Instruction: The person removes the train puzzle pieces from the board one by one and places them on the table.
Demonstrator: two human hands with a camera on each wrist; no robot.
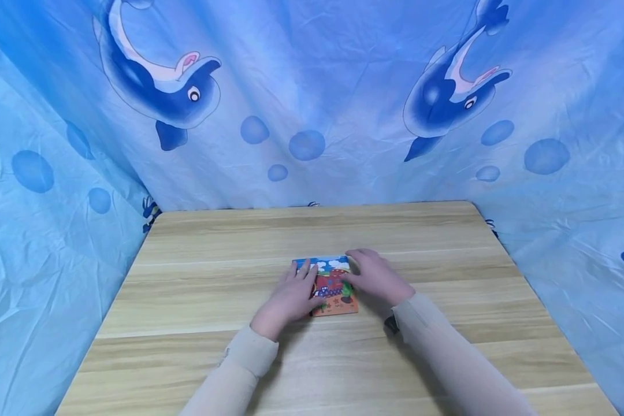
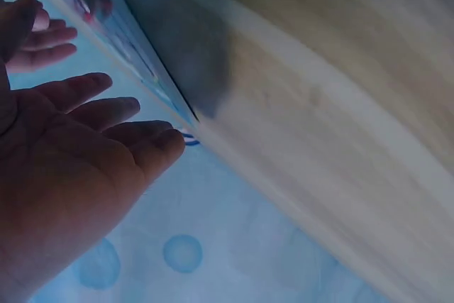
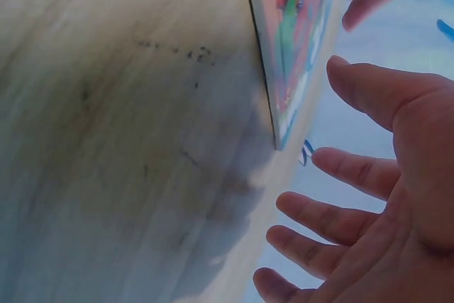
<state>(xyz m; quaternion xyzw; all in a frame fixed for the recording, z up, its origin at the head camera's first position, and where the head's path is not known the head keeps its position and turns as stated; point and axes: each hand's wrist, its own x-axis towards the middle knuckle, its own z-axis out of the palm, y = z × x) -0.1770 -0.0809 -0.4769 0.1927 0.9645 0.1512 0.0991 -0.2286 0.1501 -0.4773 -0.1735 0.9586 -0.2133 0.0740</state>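
Observation:
A thin square board with a bright cartoon picture [image 1: 338, 304] lies flat on the wooden table, showing blue sky, clouds, a red vehicle and orange ground. My left hand [image 1: 290, 296] is over its left side with fingers extended and spread. At its right edge is my right hand [image 1: 377, 278], fingers loosely bent and thumb reaching over the picture. Seen from the left wrist, the board [image 2: 135, 47] is edge-on beyond spread fingers [image 2: 106, 113]. The right wrist view shows the board [image 3: 289, 54] past a right hand [image 3: 425, 196] whose fingers stand apart, with nothing gripped.
The wood-grain table [image 1: 213, 242] has rounded far corners. Blue curtains [image 1: 343, 173] with dolphins and bubbles hang behind it and along both sides. A dark band or object [image 1: 392, 325] shows under the right cuff. Small dark marks [image 3: 198, 54] dot the tabletop.

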